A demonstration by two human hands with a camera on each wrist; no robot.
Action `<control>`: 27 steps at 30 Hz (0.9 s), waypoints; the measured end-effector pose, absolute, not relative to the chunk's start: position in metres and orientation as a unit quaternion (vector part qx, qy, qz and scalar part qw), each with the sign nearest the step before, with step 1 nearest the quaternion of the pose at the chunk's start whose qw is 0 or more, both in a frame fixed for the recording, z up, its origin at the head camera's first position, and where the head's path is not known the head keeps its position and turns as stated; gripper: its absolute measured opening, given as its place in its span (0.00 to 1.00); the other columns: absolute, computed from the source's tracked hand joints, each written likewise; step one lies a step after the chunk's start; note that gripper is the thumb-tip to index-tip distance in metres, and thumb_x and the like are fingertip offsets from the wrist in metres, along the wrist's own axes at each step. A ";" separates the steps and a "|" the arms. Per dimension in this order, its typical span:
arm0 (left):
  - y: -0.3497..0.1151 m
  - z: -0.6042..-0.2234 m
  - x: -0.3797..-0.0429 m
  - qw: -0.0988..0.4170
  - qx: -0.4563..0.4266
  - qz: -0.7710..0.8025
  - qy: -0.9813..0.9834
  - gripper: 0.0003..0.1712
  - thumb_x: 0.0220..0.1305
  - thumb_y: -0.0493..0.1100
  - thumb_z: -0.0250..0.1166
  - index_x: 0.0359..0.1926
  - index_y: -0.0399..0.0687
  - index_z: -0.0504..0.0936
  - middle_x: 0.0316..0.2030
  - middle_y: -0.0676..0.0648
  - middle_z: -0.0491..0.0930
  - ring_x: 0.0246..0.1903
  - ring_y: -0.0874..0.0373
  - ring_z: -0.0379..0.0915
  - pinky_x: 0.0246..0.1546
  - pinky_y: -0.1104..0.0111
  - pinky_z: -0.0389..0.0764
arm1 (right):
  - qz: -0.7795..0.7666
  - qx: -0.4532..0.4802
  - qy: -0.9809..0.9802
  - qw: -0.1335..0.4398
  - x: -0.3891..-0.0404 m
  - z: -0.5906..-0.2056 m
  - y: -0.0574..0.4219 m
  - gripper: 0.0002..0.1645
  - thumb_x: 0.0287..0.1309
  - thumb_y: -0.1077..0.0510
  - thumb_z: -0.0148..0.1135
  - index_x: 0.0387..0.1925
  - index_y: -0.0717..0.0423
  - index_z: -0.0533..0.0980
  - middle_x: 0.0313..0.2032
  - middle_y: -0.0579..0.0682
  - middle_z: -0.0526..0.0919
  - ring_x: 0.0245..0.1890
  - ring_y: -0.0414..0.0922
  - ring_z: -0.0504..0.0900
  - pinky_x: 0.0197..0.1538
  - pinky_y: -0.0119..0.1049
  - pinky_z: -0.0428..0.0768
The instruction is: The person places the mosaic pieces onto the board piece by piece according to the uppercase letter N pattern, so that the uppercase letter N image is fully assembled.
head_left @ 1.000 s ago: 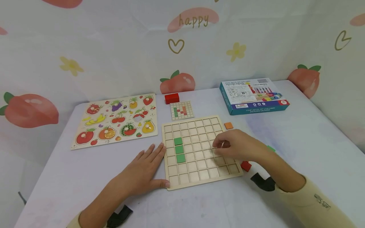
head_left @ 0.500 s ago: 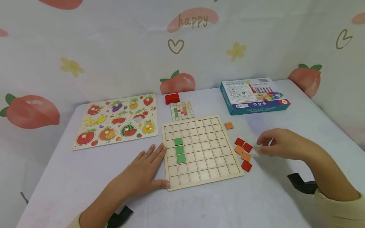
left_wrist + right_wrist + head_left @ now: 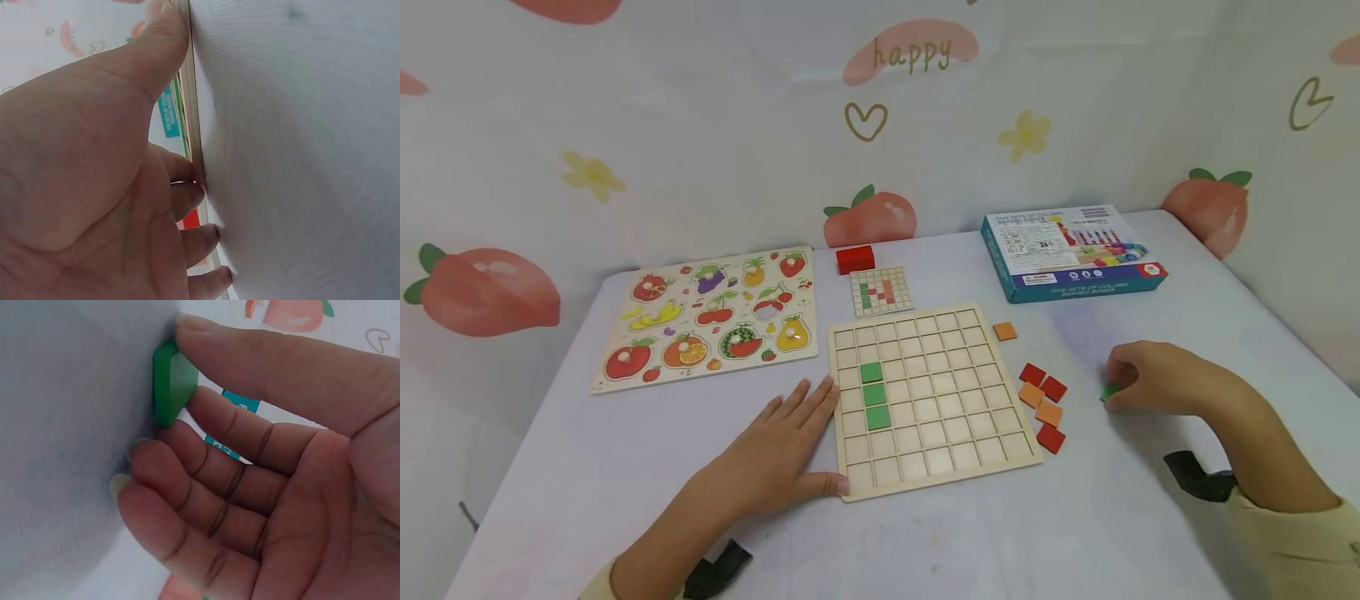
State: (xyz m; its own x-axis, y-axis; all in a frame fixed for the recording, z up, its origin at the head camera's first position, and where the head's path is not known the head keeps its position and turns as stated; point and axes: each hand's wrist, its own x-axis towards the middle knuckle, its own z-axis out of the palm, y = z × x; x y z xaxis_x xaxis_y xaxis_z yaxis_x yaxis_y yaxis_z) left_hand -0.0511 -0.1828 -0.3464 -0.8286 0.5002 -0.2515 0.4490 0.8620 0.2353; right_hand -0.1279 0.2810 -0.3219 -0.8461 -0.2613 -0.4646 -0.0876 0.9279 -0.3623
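Green square tile — pinched by right hand; left hand outspread against wooden grid.

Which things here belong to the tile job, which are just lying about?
In the job:
- grid board, left hand at its edge
- green tile, pinched by right hand
- three green tiles on the board
- loose red tiles and orange tiles
- pattern card, likely the guide

Seemingly lying about:
- fruit puzzle
- teal-edged box
- red block
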 end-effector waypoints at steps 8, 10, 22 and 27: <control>-0.183 -0.345 -0.051 0.151 0.249 0.078 0.953 0.64 0.57 0.79 0.58 0.79 0.42 0.50 0.79 0.45 0.45 0.76 0.41 0.38 0.71 0.43 0.50 | -0.199 -0.115 0.941 0.247 -0.129 -0.323 0.276 0.16 0.49 0.58 0.77 0.35 0.55 0.76 0.31 0.47 0.76 0.37 0.47 0.74 0.38 0.42 0.82; -0.183 -0.344 -0.051 0.151 0.250 0.080 0.953 0.64 0.57 0.79 0.58 0.79 0.41 0.50 0.79 0.45 0.45 0.76 0.41 0.38 0.71 0.43 0.51 | -0.208 -0.121 0.941 0.239 -0.129 -0.323 0.276 0.13 0.52 0.59 0.76 0.35 0.55 0.77 0.32 0.47 0.78 0.38 0.48 0.75 0.38 0.42 0.82; -0.183 -0.344 -0.051 0.152 0.253 0.086 0.952 0.64 0.57 0.79 0.57 0.79 0.41 0.50 0.79 0.44 0.45 0.76 0.40 0.38 0.71 0.42 0.50 | -0.272 -0.112 0.932 0.212 -0.122 -0.317 0.261 0.11 0.58 0.58 0.72 0.41 0.56 0.81 0.33 0.46 0.81 0.36 0.46 0.77 0.36 0.38 0.81; -0.183 -0.344 -0.051 0.152 0.253 0.087 0.952 0.64 0.57 0.79 0.57 0.79 0.41 0.50 0.79 0.44 0.45 0.76 0.41 0.38 0.71 0.42 0.50 | -0.293 -0.127 0.924 0.209 -0.118 -0.312 0.248 0.09 0.60 0.59 0.70 0.41 0.57 0.81 0.33 0.46 0.82 0.34 0.45 0.78 0.36 0.37 0.81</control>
